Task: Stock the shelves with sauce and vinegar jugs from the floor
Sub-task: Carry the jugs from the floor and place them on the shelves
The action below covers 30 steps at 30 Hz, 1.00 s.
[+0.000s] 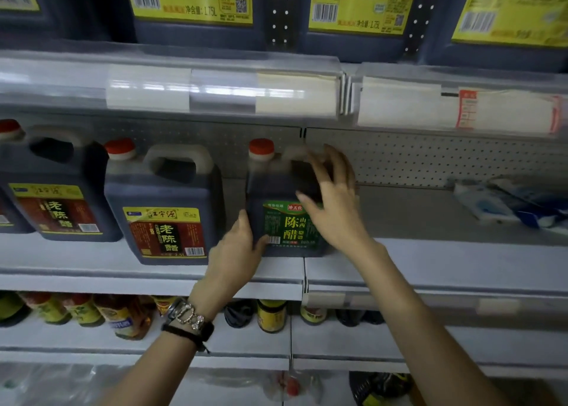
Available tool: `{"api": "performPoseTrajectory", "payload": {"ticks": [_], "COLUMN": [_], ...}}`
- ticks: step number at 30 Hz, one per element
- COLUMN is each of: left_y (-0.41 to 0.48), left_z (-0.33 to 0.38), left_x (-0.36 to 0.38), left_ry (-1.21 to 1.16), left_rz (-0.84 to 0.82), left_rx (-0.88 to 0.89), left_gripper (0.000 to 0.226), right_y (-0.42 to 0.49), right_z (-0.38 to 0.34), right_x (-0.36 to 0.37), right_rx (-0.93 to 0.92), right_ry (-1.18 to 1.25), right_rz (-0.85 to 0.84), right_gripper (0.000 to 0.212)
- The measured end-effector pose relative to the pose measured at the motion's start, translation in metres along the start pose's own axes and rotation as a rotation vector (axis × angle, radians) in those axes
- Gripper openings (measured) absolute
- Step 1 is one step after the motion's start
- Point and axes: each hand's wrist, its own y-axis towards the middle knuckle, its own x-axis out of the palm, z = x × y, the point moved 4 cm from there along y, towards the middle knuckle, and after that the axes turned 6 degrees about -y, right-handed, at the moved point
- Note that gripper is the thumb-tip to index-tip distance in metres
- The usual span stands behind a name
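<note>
A dark vinegar jug with a green label and red cap stands upright on the middle shelf. My left hand presses its lower left corner, fingers wrapped on the side. My right hand is spread over the jug's right front and handle, fingers apart, touching it. To the left stand two larger dark vinegar jugs with red-and-yellow labels, also upright.
Big soy sauce jugs with yellow labels fill the shelf above. Blue-and-white packets lie at the right of the middle shelf, with bare shelf between. Small bottles and jars line the lower shelf.
</note>
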Motion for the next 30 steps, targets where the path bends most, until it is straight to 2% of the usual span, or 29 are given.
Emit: {"api": "performPoseTrajectory", "payload": {"ticks": [3,5,7,11,17,22,26,30], "left_y": [-0.025,-0.038,-0.050,-0.072,-0.107,-0.129,-0.150,-0.163], "left_z": [0.012,0.017,0.017,0.016,0.022,0.033,0.045,0.068], "left_x": [-0.021,-0.029,-0.029,-0.024,-0.021,-0.017,-0.008,0.008], "left_ry": [0.349,0.377,0.392,0.424,0.446,0.419,0.433,0.404], "left_rz": [0.104,0.188,0.208,0.195,0.122,0.045,0.012,-0.090], "left_rx": [0.111,0.231,0.351,0.504,0.708,0.732,0.758,0.797], "left_gripper": [0.034,0.023,0.008,0.014,0.015,0.013,0.023,0.014], "right_y": [-0.052,-0.081,-0.104,-0.143,-0.203,-0.239,-0.262,-0.283], "right_z": [-0.001,-0.002,-0.004,-0.017,-0.036,-0.040,-0.032,-0.014], "right_x": [0.000,-0.003,-0.006,-0.016,-0.014,-0.025,-0.036,-0.055], "right_rx": [0.012,0.042,0.113,0.195,0.238,0.336,0.424,0.483], "right_ry": [-0.143,-0.212,-0.252,-0.303,-0.374,-0.375,-0.390,-0.410], "right_rz": [-0.017,-0.063,-0.182,-0.267,-0.183,-0.101,-0.120,-0.182], "right_gripper": [0.044,0.029,0.026,0.027,0.037,0.025,0.025,0.025]}}
